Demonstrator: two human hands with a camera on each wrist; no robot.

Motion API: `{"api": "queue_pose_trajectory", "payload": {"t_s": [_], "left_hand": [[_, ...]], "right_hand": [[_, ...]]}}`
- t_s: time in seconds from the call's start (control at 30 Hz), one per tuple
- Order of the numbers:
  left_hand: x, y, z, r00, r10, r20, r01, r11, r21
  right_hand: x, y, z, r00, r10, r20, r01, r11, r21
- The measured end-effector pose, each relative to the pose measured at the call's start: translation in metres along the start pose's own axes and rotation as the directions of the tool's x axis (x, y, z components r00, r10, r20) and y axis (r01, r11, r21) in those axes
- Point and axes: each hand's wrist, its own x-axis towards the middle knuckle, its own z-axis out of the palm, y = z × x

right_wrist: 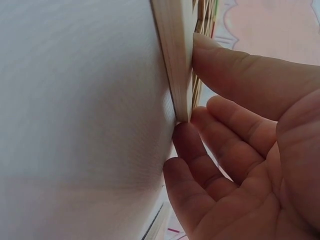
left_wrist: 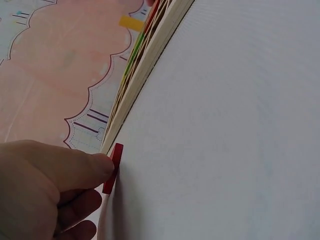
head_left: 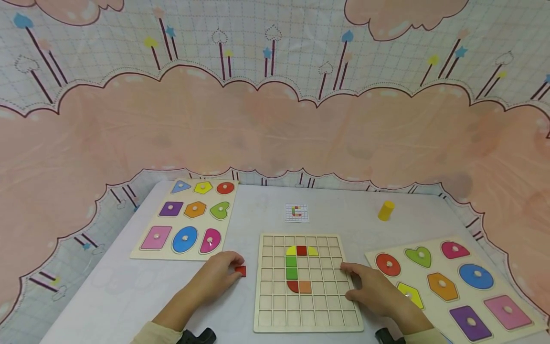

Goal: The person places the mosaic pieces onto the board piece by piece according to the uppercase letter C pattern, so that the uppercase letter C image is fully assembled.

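Observation:
My left hand [head_left: 218, 273] pinches a small red tile [head_left: 242, 271] just left of the wooden grid board [head_left: 266, 310]. The left wrist view shows this tile edge-on beside the thumb [left_wrist: 85, 170]. At the board's right edge rests my right hand [head_left: 374, 286], its thumb on the rim and its relaxed fingers along the side. Set in the grid are a red square [head_left: 302, 251] between two yellow curved pieces, two green squares [head_left: 291, 267] below on the left, then a dark red curved piece [head_left: 293, 286] and an orange square [head_left: 305, 287].
A pattern card [head_left: 296, 213] lies behind the board, with a yellow cylinder [head_left: 386, 210] to its right. Shape-puzzle boards stand on both sides, one at left [head_left: 146, 254] and one at right [head_left: 434, 325], partly under the right forearm.

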Motion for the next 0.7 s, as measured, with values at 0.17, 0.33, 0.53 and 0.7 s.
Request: {"api": "queue_pose_trajectory", "payload": {"t_s": [0.17, 0.33, 0.53, 0.7], "left_hand": [[-0.0008, 0.0025, 0.0004, 1.000, 0.010, 0.020, -0.009, 0.999, -0.047], [-0.0002, 0.0027, 0.0026, 0.999, -0.021, 0.043, 0.024, 0.998, -0.061], [-0.0004, 0.0010, 0.0038, 0.998, -0.020, 0.057, 0.022, 0.999, -0.049], [0.0004, 0.0018, 0.0040, 0.998, -0.025, 0.057, 0.027, 0.999, -0.033]], "right_hand": [[-0.0003, -0.0006, -0.0001, 1.000, 0.005, 0.003, -0.005, 1.000, 0.000], [-0.0005, -0.0004, 0.0001, 1.000, 0.002, 0.003, -0.002, 1.000, 0.002], [-0.0002, 0.0002, 0.0002, 1.000, -0.004, 0.000, 0.004, 1.000, -0.003], [-0.0001, 0.0006, 0.0003, 1.000, -0.001, 0.001, 0.001, 1.000, -0.003]]}}
